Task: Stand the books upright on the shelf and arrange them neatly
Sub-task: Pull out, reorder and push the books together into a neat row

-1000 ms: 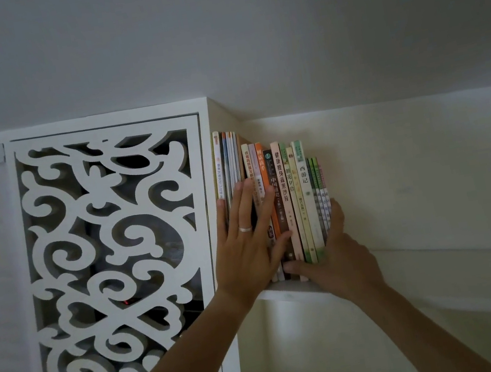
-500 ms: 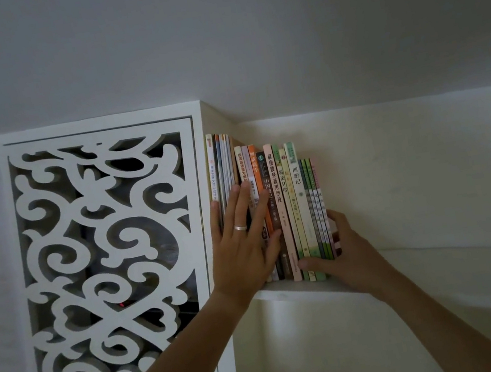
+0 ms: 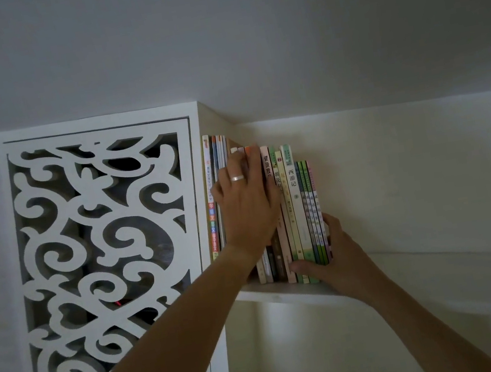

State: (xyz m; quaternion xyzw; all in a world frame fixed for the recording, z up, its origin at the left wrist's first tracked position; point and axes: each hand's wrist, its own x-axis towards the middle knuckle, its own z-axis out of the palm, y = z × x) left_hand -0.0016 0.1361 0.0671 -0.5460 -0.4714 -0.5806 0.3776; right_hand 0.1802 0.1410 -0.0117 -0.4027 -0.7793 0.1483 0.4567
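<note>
Two hands work one row of books (image 3: 293,210) that stands upright at the left end of the shelf (image 3: 285,293), hard against the cabinet side; the left hand (image 3: 249,208) lies over the middle spines with its fingers curled across their tops, a ring on one finger, gripping those volumes; the right hand (image 3: 335,255) braces the row's right end near the shelf's front edge, thumb pressed on the lower spines, its fingers hidden behind the last book, so how far they bend I cannot tell. To finish well, I judge, press the right end leftward while the left hand draws the spines flush with the front edge; ease off slowly, since the thin green books (image 3: 312,210) at the free end could topple. One pale spine (image 3: 296,206) reads 西游记; another begins 健康; the rest is too small or covered.
</note>
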